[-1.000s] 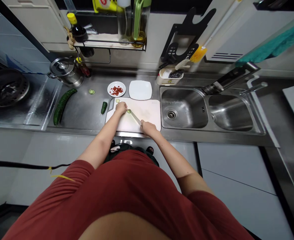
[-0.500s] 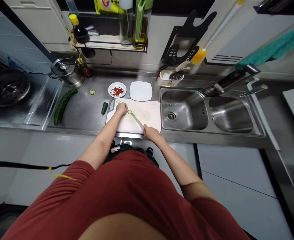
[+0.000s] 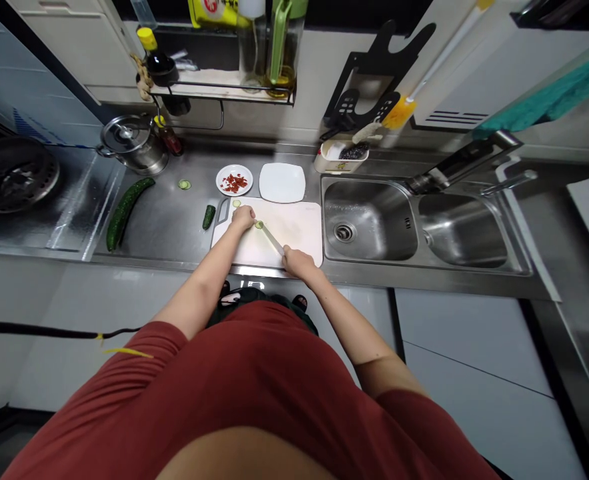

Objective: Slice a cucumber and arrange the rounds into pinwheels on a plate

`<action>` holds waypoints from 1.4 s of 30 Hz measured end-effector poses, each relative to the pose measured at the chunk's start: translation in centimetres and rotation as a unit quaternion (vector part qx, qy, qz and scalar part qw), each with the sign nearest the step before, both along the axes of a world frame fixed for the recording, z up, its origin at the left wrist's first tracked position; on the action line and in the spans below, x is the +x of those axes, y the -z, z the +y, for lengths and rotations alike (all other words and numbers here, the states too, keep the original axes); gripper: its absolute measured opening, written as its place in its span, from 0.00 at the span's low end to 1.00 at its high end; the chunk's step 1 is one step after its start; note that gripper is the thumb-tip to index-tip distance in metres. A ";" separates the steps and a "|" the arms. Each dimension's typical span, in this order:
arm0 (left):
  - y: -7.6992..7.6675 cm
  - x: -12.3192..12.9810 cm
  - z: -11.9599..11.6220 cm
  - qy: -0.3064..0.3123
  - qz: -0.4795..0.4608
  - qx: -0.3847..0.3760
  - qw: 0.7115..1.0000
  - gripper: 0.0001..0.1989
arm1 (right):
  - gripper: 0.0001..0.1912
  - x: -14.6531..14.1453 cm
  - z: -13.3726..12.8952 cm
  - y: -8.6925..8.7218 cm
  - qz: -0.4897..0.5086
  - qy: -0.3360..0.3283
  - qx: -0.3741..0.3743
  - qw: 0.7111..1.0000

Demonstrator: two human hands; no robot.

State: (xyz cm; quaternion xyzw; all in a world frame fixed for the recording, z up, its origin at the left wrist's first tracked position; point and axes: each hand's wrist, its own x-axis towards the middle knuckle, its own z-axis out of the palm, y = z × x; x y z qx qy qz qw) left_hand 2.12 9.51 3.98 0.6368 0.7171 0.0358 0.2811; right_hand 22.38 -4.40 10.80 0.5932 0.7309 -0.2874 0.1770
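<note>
My right hand (image 3: pixel 299 263) grips a knife (image 3: pixel 273 241) by its handle, with the blade slanting up and left across a white cutting board (image 3: pixel 294 230). At the blade's tip lies a cucumber slice (image 3: pixel 259 225). Just left of that slice, my left hand (image 3: pixel 243 219) is over the board with fingers bent together; whatever they hold is hidden. Another cucumber slice (image 3: pixel 237 203) rests near the board's upper left corner. Off the board's left side is a short cucumber piece (image 3: pixel 209 217).
Behind the board stand a white plate (image 3: pixel 282 183) and a round plate of chopped red pieces (image 3: pixel 234 189). A whole cucumber (image 3: pixel 127 213), more slices (image 3: pixel 185 185) and a steel pot (image 3: pixel 133 143) are to the left. A double sink (image 3: pixel 369 220) borders the right.
My right hand and the knife have shifted slightly left, toward the slice. My left hand stays almost in place.
</note>
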 end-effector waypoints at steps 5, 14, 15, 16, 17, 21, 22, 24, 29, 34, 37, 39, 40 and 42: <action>0.0 0.0 -0.1 -0.006 0.001 -0.004 1.000 0.08 | 0.16 -0.5 0.6 -0.3 -0.002 0.003 -0.003 1.000; -0.2 0.1 -0.1 -0.003 -0.005 -0.004 1.000 0.09 | 0.17 -0.4 0.6 -0.4 -0.007 0.006 -0.011 1.000; -0.3 0.1 -0.1 -0.003 -0.004 -0.005 1.000 0.09 | 0.17 -0.4 0.6 -0.4 -0.007 0.006 -0.013 1.000; -0.3 0.1 -0.1 -0.004 -0.003 -0.006 1.000 0.09 | 0.17 -0.5 0.7 -0.4 -0.005 0.004 -0.014 1.000; -0.3 0.1 -0.1 -0.005 -0.003 -0.006 1.000 0.09 | 0.17 -0.5 0.8 -0.4 -0.003 0.003 -0.014 1.000; -0.3 0.1 -0.3 -0.003 -0.001 -0.001 1.000 0.08 | 0.17 -0.5 0.7 -0.4 0.000 0.007 -0.008 1.000; -0.3 0.1 -0.3 -0.002 -0.001 0.001 1.000 0.08 | 0.17 -0.5 0.5 -0.3 -0.001 0.007 -0.007 1.000; -0.2 0.0 -0.3 -0.002 -0.001 0.001 1.000 0.08 | 0.17 -0.2 0.2 -0.3 -0.002 0.006 -0.005 1.000; 0.2 0.1 -0.2 -0.006 0.009 0.006 1.000 0.08 | 0.16 0.4 -0.6 -0.2 0.000 0.010 -0.003 1.000; 0.2 0.3 -1.0 -0.014 0.016 0.027 0.999 0.08 | 0.15 0.9 -1.5 0.0 0.002 0.018 -0.004 1.000; -0.1 0.5 -1.6 -0.023 0.017 0.042 0.999 0.08 | 0.15 1.2 -2.1 0.2 0.001 0.018 0.001 1.000; -0.3 0.7 -2.0 -0.031 0.023 0.047 0.998 0.09 | 0.15 1.4 -2.5 0.3 -0.001 0.019 0.003 1.000; -0.4 0.8 -2.1 -0.033 0.026 0.049 0.998 0.09 | 0.15 1.5 -2.7 0.4 -0.001 0.020 0.002 1.000; -0.6 0.9 -2.5 -0.031 0.030 0.054 0.998 0.10 | 0.15 1.7 -3.1 0.5 0.001 0.024 0.000 1.000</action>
